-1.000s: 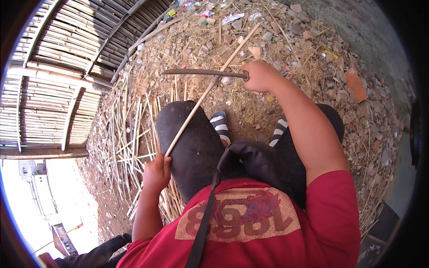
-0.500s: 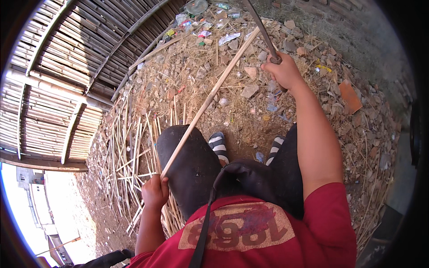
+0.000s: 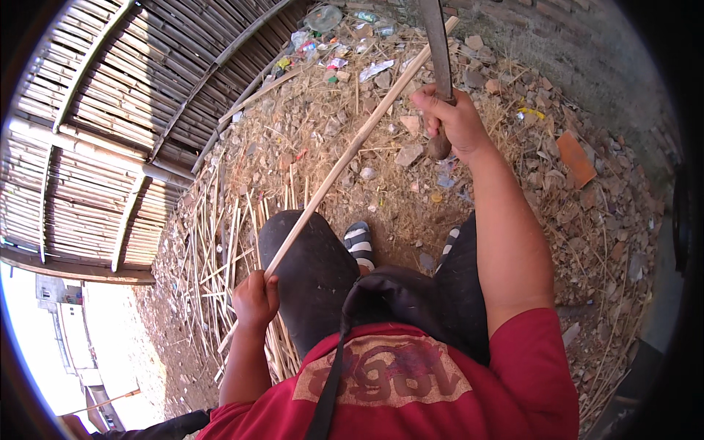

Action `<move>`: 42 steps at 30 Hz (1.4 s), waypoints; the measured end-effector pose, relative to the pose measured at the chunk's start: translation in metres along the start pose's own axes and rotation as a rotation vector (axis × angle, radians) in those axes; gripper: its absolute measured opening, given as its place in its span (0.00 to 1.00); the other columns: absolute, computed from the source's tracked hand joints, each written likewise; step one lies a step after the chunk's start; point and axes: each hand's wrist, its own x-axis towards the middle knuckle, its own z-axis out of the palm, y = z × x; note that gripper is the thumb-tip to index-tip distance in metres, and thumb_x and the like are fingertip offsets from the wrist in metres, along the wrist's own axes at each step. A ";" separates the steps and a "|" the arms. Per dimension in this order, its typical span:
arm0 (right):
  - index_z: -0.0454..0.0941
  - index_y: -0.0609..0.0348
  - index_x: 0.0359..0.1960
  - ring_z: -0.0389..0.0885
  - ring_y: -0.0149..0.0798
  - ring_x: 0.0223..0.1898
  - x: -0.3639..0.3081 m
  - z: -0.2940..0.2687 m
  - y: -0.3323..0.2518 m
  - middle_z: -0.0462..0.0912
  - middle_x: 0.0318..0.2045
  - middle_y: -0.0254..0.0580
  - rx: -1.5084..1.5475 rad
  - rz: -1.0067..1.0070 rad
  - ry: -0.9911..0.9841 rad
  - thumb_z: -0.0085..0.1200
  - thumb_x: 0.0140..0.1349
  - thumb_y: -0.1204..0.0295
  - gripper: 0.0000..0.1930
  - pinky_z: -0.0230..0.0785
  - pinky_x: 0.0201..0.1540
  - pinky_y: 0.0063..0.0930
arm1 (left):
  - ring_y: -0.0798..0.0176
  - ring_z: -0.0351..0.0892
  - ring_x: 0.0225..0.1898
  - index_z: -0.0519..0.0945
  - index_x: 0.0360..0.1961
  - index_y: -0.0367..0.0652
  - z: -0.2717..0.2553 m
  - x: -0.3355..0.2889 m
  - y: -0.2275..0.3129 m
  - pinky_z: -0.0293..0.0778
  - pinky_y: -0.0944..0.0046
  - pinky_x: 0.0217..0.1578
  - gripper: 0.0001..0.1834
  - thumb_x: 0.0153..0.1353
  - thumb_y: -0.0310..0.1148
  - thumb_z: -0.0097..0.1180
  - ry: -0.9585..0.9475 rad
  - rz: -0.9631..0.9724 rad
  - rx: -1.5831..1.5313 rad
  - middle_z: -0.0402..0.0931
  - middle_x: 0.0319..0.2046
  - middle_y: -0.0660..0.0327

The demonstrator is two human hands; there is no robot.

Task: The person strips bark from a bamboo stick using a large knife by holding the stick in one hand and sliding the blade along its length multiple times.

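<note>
Rubble and dry straw cover the ground [image 3: 400, 194] around the left knee [image 3: 319, 264], with a bamboo wall [image 3: 95, 84] ahead and left of it and a grey wall [image 3: 587, 62] far to its right. Loose sticks [image 3: 233, 238] crowd the knee's left side; ahead, the ground widens toward some litter [image 3: 375, 70]. A long, pale, straight stick [image 3: 356, 148] slants over the knee, the left hand [image 3: 253, 301] clamping its fingers on the near end. Ahead and right of the knee, the right hand [image 3: 463, 123] wraps its fingers round the handle of a dark knife [image 3: 439, 59].
</note>
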 end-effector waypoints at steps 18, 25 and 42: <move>0.76 0.57 0.35 0.69 0.31 0.21 0.003 -0.027 -0.012 0.68 0.18 0.29 0.519 -0.032 0.115 0.64 0.60 0.72 0.08 0.64 0.28 0.30 | 0.44 0.81 0.33 0.77 0.42 0.40 -0.025 0.043 0.053 0.75 0.49 0.33 0.12 0.62 0.34 0.63 0.044 -0.093 0.046 0.80 0.31 0.51; 0.76 0.57 0.36 0.69 0.31 0.21 -0.002 -0.047 -0.009 0.69 0.18 0.30 0.517 -0.061 0.139 0.63 0.60 0.72 0.08 0.64 0.29 0.30 | 0.44 0.81 0.34 0.77 0.47 0.41 -0.021 0.036 0.041 0.74 0.48 0.36 0.17 0.61 0.37 0.64 0.036 -0.226 0.080 0.80 0.34 0.50; 0.76 0.54 0.38 0.66 0.28 0.23 0.022 -0.056 -0.002 0.66 0.20 0.26 0.486 0.007 0.372 0.61 0.64 0.66 0.09 0.62 0.32 0.28 | 0.43 0.81 0.28 0.78 0.35 0.42 0.007 0.040 -0.023 0.74 0.48 0.30 0.18 0.58 0.44 0.68 -0.238 -0.280 -0.137 0.79 0.23 0.51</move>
